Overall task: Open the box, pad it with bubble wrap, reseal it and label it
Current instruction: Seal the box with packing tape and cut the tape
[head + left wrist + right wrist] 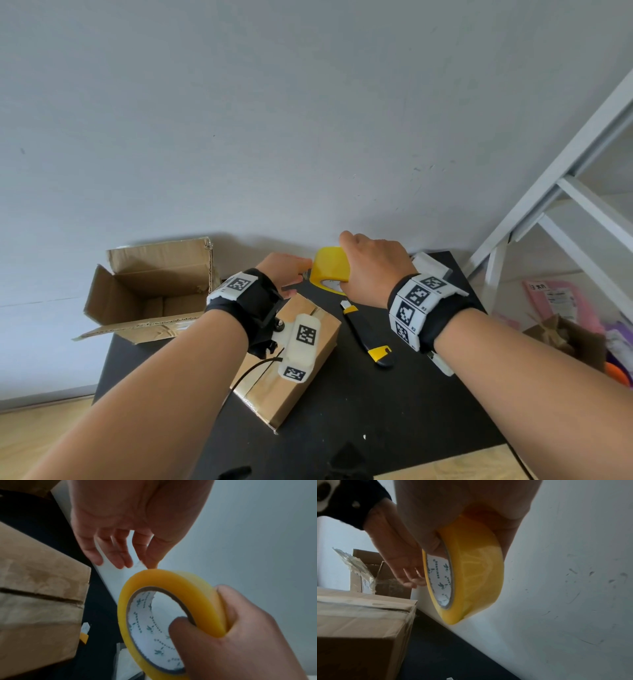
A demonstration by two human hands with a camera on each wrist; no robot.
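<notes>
A: Where is the cardboard box (pixel 301 356)?
B: Low centre of the head view, flaps down with a slit along its top seam, on the black table (pixel 394 411).

A: And the roll of yellow packing tape (pixel 330 269)?
B: Just above the box in the frame, near the wall, lifted off the table. The right hand (pixel 373 265) grips it: in the left wrist view the thumb is hooked inside the printed core and the fingers curl over the outer band.

A: What about the left hand (pixel 282 270)?
B: It sits just left of the roll, fingers loosely extended. In the left wrist view the fingertips (pixel 151 561) hang right at the roll's upper rim; whether they touch it, I can't tell. They clasp nothing.

A: Anything else around?
B: A yellow-and-black utility knife (pixel 368 339) lies right of the box, below the roll. An open empty carton (pixel 150 291) stands at the left, overhanging the table's edge. A white shelf frame (pixel 565 192) rises at the upper right.
</notes>
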